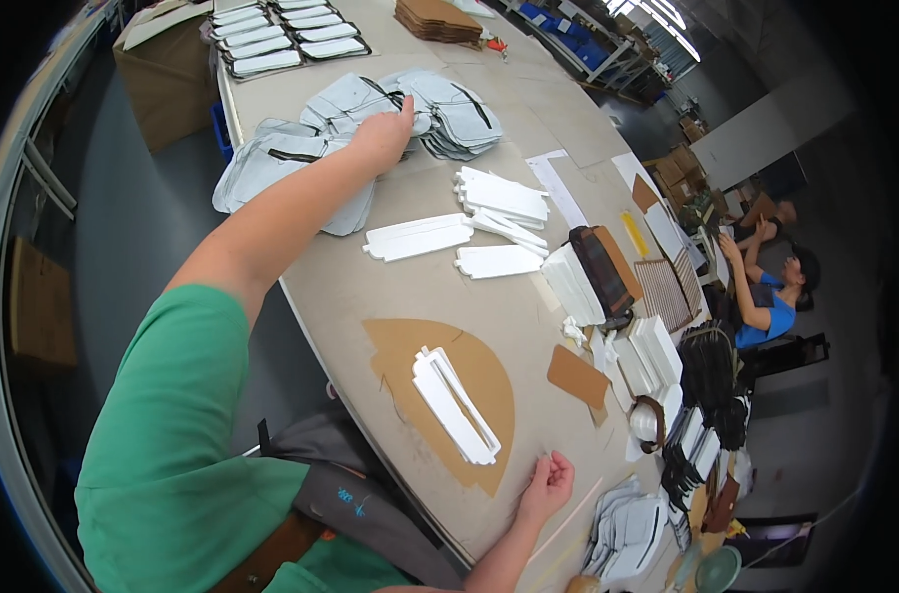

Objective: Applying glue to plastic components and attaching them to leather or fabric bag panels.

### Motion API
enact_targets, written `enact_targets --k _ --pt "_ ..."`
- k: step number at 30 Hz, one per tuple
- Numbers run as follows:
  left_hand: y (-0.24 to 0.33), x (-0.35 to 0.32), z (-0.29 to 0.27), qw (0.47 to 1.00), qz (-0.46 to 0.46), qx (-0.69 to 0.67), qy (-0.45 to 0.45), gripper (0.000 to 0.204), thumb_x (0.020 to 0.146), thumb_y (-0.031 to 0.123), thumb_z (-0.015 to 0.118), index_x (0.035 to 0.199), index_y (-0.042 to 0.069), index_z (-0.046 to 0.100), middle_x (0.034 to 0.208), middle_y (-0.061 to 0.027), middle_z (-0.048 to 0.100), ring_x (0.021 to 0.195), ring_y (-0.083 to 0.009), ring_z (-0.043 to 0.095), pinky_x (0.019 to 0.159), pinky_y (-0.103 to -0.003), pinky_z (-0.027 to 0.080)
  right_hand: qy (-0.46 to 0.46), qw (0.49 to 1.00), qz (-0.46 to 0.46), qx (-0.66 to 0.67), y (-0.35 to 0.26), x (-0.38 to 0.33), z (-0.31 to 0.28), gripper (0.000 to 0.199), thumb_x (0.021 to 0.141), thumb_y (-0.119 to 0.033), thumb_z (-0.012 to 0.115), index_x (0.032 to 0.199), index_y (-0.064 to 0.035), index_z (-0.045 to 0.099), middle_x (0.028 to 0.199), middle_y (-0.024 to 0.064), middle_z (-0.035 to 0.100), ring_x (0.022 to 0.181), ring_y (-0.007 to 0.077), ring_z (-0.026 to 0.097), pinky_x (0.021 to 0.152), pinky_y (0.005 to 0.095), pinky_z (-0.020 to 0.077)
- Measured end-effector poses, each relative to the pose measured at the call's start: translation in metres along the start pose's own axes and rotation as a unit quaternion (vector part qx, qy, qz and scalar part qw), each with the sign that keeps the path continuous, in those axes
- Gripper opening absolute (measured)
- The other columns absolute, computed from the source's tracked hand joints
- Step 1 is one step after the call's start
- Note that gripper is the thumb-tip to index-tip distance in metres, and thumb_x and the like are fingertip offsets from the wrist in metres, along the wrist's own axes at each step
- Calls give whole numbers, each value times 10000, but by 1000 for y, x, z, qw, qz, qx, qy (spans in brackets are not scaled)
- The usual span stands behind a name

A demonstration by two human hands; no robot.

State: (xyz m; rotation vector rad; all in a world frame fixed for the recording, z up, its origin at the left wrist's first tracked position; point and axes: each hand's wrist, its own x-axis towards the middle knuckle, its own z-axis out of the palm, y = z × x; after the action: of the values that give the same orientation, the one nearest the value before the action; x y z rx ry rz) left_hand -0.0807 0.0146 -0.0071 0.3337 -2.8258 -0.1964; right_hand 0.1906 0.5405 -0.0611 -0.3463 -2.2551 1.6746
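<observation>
My left hand [383, 138] is stretched far across the table onto overlapping stacks of pale grey fabric panels [459, 111] with black strips. Its thumb stands out, while the other fingers curl down at a panel's edge, partly hidden. Close to the near table edge, my right hand [551, 482] is held with its fingers pinched together; what lies between them is too small to make out. Between the hands, a white slotted foam piece [456, 405] lies on a brown rounded card sheet [400, 341]. More white foam pieces [420, 237] lie loosely piled below the panel stacks.
Rows of white pieces with dark edging [286, 35] lie at the far left, near a brown stack [439, 20]. Along the right are a dark-and-brown bag piece [602, 272], a brown card [578, 379] and more grey panels [627, 529]. Another person [770, 296] works beyond.
</observation>
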Motion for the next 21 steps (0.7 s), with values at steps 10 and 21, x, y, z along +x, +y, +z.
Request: enact_targets --k 10,21 --pt "-16 14 -9 998 -3 -56 36 682 843 115 592 1443 -62 320 916 -207 693 839 -362 680 729 -446 537 -8 1000 -7 2 2 2 1 164 907 -6 640 1061 20 590 802 -16 567 652 22 469 586 158 384" --pt "35 -6 30 980 0 198 31 715 892 217 562 1519 28 276 1344 -364 480 1240 -488 494 988 -594 369 5 999 -11 -47 -2 -1 -2 158 906 -8 629 1059 15 595 823 -3 561 686 43 482 595 175 389"
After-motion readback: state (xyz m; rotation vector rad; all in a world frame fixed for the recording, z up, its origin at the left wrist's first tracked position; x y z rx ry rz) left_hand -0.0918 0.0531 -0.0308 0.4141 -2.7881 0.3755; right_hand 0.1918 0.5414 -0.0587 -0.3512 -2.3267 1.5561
